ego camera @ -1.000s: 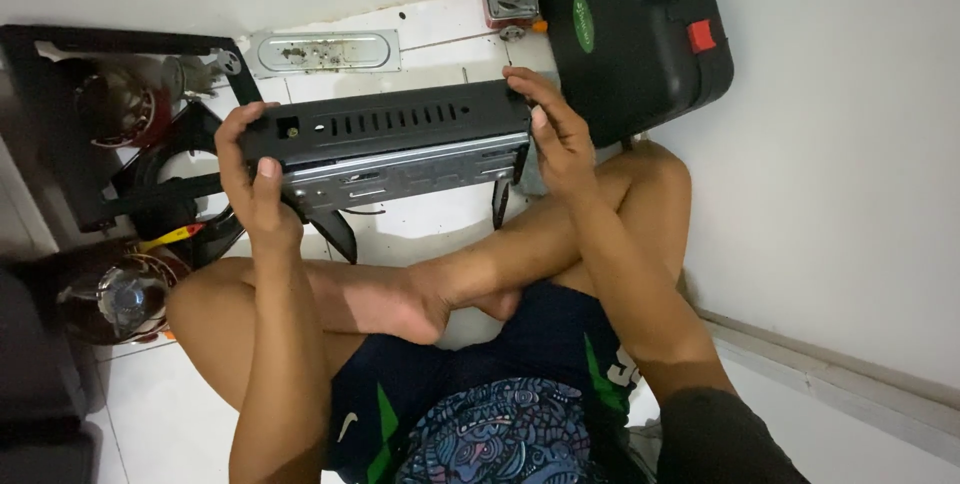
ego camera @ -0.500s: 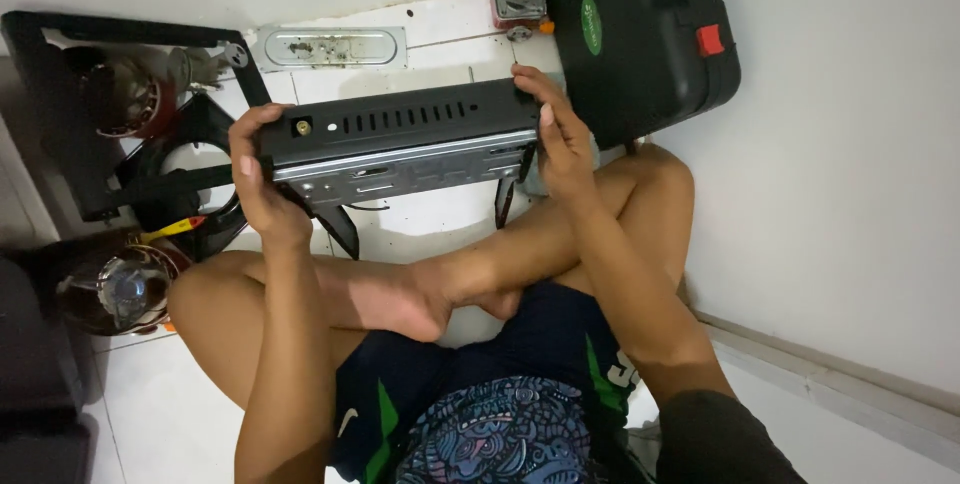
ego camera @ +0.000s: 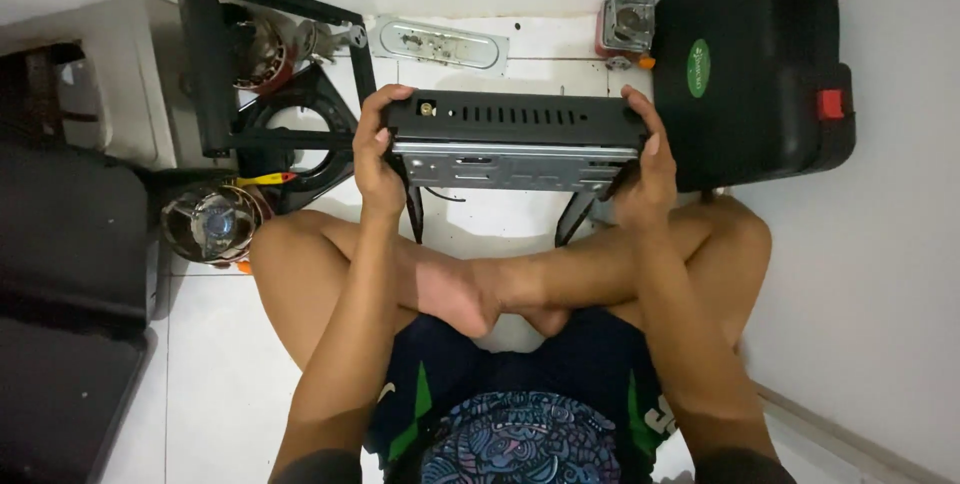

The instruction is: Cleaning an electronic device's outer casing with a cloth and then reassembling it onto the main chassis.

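I sit cross-legged on a white tiled floor and hold a black metal stove body (ego camera: 515,124) level above my legs. Its slotted black side faces up and a grey metal underside plate (ego camera: 510,166) faces me. My left hand (ego camera: 375,154) grips its left end, thumb on top. My right hand (ego camera: 645,169) grips its right end. Two black legs of the body hang down towards the floor.
A black top frame with a burner ring (ego camera: 270,74) lies at the left. A round shiny burner part (ego camera: 210,224) sits by my left knee. A grey metal plate (ego camera: 440,44), a small valve part (ego camera: 625,24) and a black carrying case (ego camera: 760,64) lie beyond.
The stove body has been brought level and squarer to me, and both hands moved with it. The view has shifted so the parts on the left show more fully.
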